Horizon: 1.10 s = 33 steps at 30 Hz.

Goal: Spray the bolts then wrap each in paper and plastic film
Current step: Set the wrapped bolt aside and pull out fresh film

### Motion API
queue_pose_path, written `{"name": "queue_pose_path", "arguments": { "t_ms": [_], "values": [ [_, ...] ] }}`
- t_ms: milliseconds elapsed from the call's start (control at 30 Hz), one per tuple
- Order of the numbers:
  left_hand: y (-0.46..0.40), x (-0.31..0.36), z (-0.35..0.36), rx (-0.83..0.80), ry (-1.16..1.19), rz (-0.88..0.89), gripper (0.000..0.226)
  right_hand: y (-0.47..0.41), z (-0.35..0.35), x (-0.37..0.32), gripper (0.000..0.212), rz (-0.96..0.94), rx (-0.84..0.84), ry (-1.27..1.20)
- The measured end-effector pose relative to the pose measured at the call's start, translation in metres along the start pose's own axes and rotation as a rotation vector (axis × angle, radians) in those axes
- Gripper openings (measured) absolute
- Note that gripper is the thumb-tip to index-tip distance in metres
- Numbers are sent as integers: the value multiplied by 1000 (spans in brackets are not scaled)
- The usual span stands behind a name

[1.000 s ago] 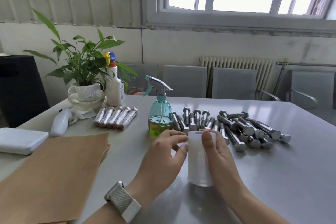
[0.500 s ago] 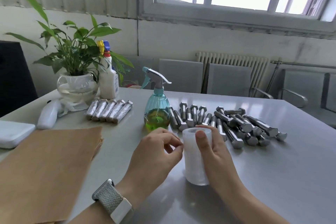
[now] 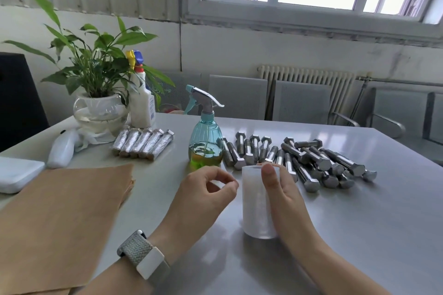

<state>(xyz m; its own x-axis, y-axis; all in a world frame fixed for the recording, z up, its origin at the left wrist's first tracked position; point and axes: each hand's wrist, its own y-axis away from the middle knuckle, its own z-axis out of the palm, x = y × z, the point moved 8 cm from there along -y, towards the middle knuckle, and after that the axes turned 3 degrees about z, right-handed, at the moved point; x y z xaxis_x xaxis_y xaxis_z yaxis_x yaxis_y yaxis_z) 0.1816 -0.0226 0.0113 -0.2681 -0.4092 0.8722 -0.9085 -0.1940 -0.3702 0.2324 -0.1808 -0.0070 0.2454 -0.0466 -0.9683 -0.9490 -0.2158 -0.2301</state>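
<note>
Your right hand [image 3: 282, 189] grips the film roll [image 3: 257, 203], which stands upright on the worktop [image 3: 359, 235] just in front of the loose bolts [image 3: 299, 158]. Your left hand [image 3: 203, 196] pinches at the roll's edge, seemingly on the film's loose end. Keep the roll steady and peel slowly, so the film comes away flat.

Our right hand [image 3: 280, 189] stands on its edge, thumb up and pressed flat along the near side of the roll [image 3: 257, 208], fingers wrapped behind it. Our left hand [image 3: 203, 196] sits just left of it, fingers curled, forefinger and thumb pinched together at the roll's edge. Both forearms reach in from the near side, the left wrist wearing a watch [image 3: 143, 255].
</note>
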Motion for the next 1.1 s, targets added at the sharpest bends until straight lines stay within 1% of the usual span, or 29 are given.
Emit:
{"name": "queue_pose_path", "arguments": {
  "t_ms": [67, 167, 400, 633, 733, 867, 933, 1000, 1067, 1100],
  "values": [
    [1, 4, 2, -13, -29, 41, 6, 0, 1, -2, 50, -15, -4, 0],
    [2, 12, 3, -20, -37, 110, 6, 2, 3, -4, 56, -54, 0, 38],
    [3, 14, -2, 39, -119, 129, 5, 5, 2, -8, 61, -100, 16, 119],
    [3, 17, -2, 48, -184, 158, 10, 6, 3, -11, 59, -116, 22, 139],
    [3, 15, -1, 41, -130, 122, 9, 5, 2, -10, 58, -102, 28, 150],
    [1, 4, 3, -25, 75, -17, 10, 3, -1, -8, 58, -68, 45, 139],
    [1, 1, 6, -56, 177, -59, 10, 2, -1, -4, 61, -35, 39, 114],
    [0, 1, 4, -53, 249, -78, 9, 0, -2, 0, 61, 7, 33, 67],
    [0, -1, 1, -20, 222, -74, 10, -1, -3, 1, 61, 24, 27, 38],
    [0, -1, 0, -6, 178, -66, 7, -1, -3, 1, 61, 22, 24, 34]
  ]
}}
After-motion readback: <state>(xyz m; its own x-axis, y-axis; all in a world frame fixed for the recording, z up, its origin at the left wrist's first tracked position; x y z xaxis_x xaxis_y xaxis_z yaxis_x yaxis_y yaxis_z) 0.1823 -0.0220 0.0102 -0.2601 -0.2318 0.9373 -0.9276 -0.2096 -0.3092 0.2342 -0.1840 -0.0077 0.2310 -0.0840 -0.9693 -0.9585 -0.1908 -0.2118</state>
